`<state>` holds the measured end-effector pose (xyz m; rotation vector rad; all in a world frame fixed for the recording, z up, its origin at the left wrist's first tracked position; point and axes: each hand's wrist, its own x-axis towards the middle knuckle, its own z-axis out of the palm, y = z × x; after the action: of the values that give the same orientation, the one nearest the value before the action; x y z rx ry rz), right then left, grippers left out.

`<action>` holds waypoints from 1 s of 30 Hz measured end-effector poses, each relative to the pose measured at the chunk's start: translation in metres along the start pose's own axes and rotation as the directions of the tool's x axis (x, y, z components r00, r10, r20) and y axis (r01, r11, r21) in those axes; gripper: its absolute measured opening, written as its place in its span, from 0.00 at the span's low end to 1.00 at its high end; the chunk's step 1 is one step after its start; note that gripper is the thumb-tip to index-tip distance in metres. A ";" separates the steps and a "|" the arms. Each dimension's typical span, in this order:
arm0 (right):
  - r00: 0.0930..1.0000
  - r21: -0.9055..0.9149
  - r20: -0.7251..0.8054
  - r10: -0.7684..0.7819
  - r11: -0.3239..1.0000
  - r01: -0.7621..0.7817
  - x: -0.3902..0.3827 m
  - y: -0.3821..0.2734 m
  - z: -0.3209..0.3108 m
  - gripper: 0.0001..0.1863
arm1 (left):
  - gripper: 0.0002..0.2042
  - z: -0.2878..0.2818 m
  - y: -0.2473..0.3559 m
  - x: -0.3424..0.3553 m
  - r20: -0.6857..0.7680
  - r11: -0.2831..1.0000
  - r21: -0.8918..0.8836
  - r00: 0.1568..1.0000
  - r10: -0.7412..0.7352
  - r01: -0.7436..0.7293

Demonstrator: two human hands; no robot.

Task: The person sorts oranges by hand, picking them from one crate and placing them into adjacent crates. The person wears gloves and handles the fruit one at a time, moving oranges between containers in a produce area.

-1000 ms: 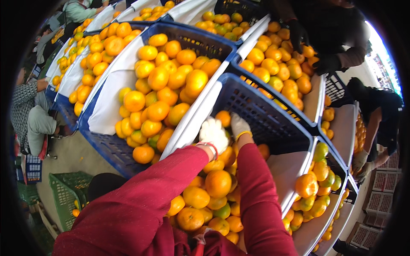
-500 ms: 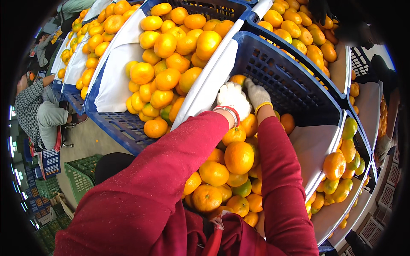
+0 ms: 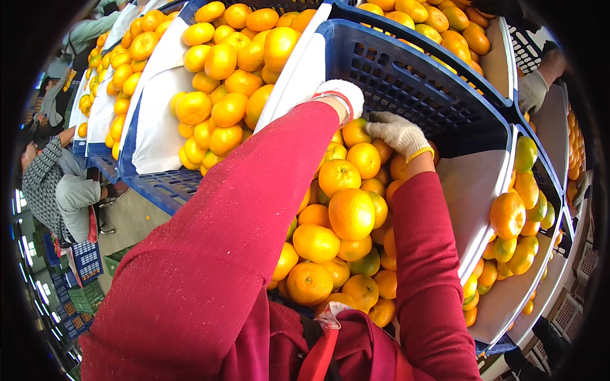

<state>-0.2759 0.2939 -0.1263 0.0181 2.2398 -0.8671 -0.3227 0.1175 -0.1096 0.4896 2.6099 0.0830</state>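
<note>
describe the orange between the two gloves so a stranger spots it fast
Start at the central blue crate that both red sleeves reach into. Follow its pile of oranges to the far end, between the left hand and right hand. Unlike its neighbours, this orange sits right at the tips of the right hand's fingers.

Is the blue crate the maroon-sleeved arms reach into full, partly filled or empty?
Partly filled: oranges heap up in the near part, while the blue crate shows bare lattice wall beyond the right hand.
</note>
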 end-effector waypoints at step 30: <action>0.714 0.367 -0.431 0.552 0.830 -0.420 0.012 -0.033 0.034 0.53 | 0.15 -0.002 0.026 0.008 -0.078 0.983 0.016 0.980 -0.180 0.182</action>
<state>-0.2718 0.2456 -0.1322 1.0478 2.4024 -0.8950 -0.3217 0.1446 -0.1079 0.2587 2.7201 0.0118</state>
